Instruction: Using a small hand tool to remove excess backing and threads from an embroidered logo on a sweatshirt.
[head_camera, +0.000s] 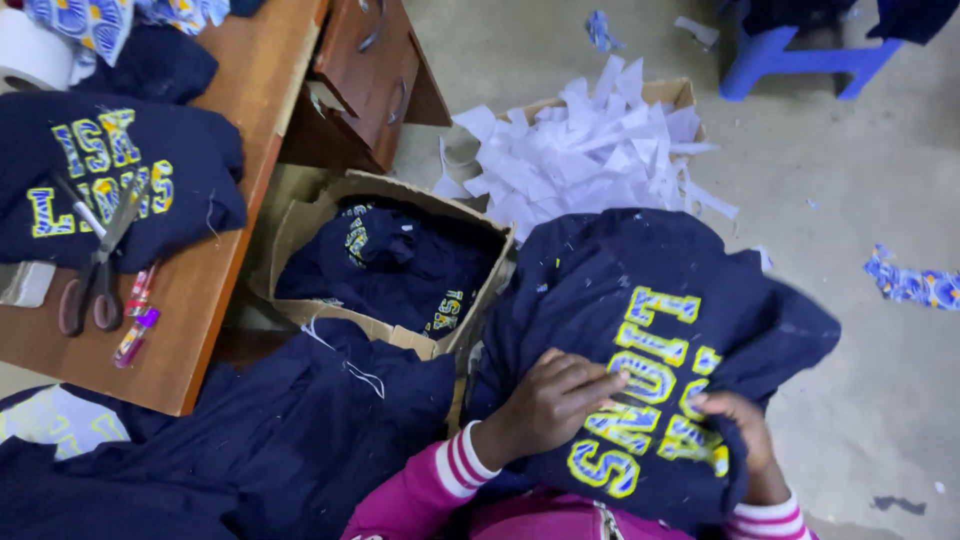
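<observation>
A navy garment (610, 290) with yellow and blue stitched lettering lies spread over my lap. My left hand (548, 402) rests flat on it, fingers pressing beside the lettering. My right hand (735, 425) pinches a fold of the same garment at the lettering's right edge. Pink sleeves with white stripes cover both wrists.
A cardboard box (300, 220) holding more navy garments stands ahead of me; behind it is a box of white paper scraps (580, 150). A wooden table (200, 290) at left carries another lettered garment, scissors (95, 270) and pens. More navy cloth (280, 440) is heaped at lower left. A blue stool (790, 60) stands at the far right.
</observation>
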